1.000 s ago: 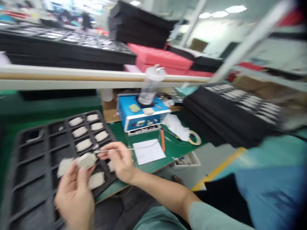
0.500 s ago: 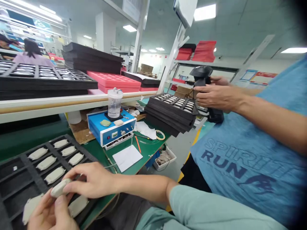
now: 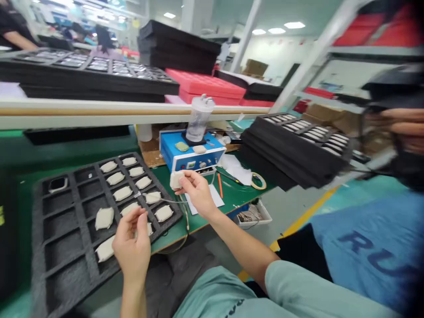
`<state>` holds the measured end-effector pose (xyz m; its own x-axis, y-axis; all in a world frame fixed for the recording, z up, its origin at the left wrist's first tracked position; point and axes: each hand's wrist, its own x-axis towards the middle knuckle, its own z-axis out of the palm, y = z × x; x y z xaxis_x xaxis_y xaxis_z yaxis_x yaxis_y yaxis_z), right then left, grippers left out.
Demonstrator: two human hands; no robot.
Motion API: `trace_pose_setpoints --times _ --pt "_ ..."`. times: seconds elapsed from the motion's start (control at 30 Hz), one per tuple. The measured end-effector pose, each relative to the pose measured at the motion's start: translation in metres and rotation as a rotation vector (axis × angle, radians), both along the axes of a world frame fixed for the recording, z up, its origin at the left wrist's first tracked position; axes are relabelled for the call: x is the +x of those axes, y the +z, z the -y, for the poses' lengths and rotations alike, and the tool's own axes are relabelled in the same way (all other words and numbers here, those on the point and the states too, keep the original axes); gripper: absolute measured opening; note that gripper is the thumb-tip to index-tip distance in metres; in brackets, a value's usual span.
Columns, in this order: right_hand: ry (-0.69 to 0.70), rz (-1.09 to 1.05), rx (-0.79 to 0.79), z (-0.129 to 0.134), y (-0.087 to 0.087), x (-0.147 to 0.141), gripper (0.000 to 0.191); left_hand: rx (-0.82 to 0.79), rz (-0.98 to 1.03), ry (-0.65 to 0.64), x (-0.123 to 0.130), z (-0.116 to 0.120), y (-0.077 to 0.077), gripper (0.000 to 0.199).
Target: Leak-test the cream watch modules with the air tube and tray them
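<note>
So, a pale pad (image 3: 176, 180) is pinched between the thumb and fingers of my right hand (image 3: 198, 193), over the green bench mat (image 3: 233, 198) just beyond the black foam tray (image 3: 39, 265). My left hand (image 3: 131, 240) hangs above the tray with its fingers drawn together; I cannot tell whether they hold anything. About a dozen more pads (image 3: 122, 193) lie in the tray, filling its right side, while the far-left cells are bare except for one dark-framed piece (image 3: 58, 184). Beyond, a blue bench unit (image 3: 188, 152) carries a clear plastic cup (image 3: 199, 114), and a co-worker's hands (image 3: 397, 128) are blurred beside stacked foam trays (image 3: 291, 152).
</note>
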<state>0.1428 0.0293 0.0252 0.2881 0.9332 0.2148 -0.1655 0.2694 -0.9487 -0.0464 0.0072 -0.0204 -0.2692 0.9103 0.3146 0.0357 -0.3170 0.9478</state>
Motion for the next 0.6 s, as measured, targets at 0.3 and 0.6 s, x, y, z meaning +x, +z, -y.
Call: trace_pose_setpoints --times 0.3,0.6 --pt "0.299 0.115 -0.139 0.014 -0.029 -0.03 0.042 -0.036 -0.142 -0.025 0.001 0.018 0.006 0.03" --pt "0.431 0.129 -0.149 0.021 -0.028 -0.043 0.042 -0.075 -0.102 -0.043 0.0 0.024 0.015 0.025"
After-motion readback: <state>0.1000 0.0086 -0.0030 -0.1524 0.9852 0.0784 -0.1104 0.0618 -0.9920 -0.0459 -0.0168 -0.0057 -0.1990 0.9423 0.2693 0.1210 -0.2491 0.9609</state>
